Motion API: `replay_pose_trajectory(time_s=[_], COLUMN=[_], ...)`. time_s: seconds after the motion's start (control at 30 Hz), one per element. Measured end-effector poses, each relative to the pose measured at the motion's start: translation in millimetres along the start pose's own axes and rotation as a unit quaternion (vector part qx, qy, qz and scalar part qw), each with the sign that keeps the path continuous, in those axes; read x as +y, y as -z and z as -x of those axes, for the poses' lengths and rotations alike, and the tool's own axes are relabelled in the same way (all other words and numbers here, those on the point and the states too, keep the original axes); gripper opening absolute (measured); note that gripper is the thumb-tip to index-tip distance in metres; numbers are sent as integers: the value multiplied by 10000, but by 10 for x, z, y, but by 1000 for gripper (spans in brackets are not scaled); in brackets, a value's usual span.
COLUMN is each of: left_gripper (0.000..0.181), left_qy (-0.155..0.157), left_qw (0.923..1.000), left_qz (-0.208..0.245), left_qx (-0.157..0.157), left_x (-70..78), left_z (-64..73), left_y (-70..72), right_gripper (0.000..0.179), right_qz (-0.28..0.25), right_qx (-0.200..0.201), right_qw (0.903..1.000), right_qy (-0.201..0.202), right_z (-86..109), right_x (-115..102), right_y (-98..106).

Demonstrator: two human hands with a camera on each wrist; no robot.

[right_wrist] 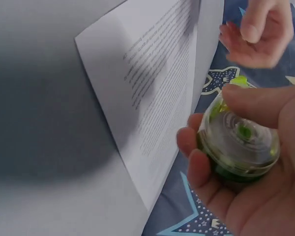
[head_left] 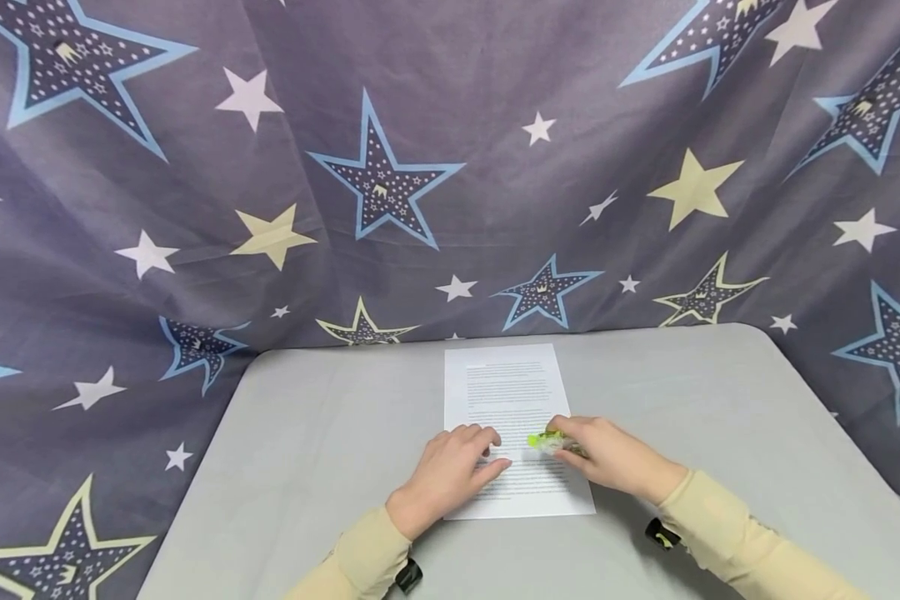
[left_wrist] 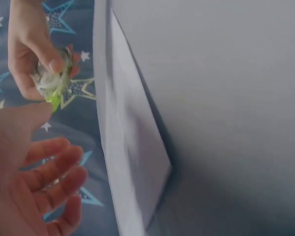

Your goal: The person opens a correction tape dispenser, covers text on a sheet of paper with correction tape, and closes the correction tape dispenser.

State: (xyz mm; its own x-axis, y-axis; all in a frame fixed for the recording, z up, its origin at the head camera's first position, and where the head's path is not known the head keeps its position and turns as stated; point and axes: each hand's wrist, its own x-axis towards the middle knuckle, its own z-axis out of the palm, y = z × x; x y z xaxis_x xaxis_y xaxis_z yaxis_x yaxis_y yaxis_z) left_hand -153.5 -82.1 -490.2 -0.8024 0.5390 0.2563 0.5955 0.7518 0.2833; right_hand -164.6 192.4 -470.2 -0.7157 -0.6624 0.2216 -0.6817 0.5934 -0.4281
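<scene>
My right hand (head_left: pixel 603 454) grips a correction tape dispenser (right_wrist: pixel 243 140) with a clear round body and bright green parts. Thumb and fingers wrap its sides, and its lime-green tip (head_left: pixel 534 440) points left toward my other hand. Over the left part of a printed sheet of paper (head_left: pixel 506 392) is my left hand (head_left: pixel 450 471), fingers loosely bent and nothing in its grasp. In the left wrist view, the left thumb (left_wrist: pixel 37 115) overlaps the dispenser's green tip. Lines of small text run across the sheet, partly covered by both hands.
The paper lies on a grey table (head_left: pixel 330 433) with rounded far corners. Behind it hangs a dark curtain (head_left: pixel 435 75) patterned with stars. Black straps with small devices (head_left: pixel 662 533) sit at both wrists, below beige sleeves (head_left: pixel 742 542).
</scene>
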Motion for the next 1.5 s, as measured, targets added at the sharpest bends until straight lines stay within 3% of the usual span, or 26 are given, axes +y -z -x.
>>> replay_pose_trajectory(time_s=[0.2,0.47,0.7,0.93,1.17,1.5], left_gripper=[24,9,8,8,11,14], left_qy=[-357,-362,-244,-370,-594,-797], left_qw=[9967,9960,9903,9798,9736,9673], left_qz=[724,805,1368,1956,2203,2404], left_qx=[62,118,-90,-184,-55,-150], left_x=[87,138,70,-27,-68,-39], left_z=[-101,-143,-117,-85,-71,-81], left_y=[-15,-15,-53,-87,-101,-104], right_gripper=[27,28,26,25,26,27], right_qz=[-5,56,-21,-270,-478,-612], right_qx=[-72,-148,-144,-72,39,-5], right_qw=[9996,9992,9989,9979,9961,9948], right_qy=[286,370,439,576,737,815], right_z=[-35,-39,-33,-41,-54,-59], right_x=[-82,-152,-167,-149,-138,-176], right_y=[-5,4,-7,-38,-51,-72])
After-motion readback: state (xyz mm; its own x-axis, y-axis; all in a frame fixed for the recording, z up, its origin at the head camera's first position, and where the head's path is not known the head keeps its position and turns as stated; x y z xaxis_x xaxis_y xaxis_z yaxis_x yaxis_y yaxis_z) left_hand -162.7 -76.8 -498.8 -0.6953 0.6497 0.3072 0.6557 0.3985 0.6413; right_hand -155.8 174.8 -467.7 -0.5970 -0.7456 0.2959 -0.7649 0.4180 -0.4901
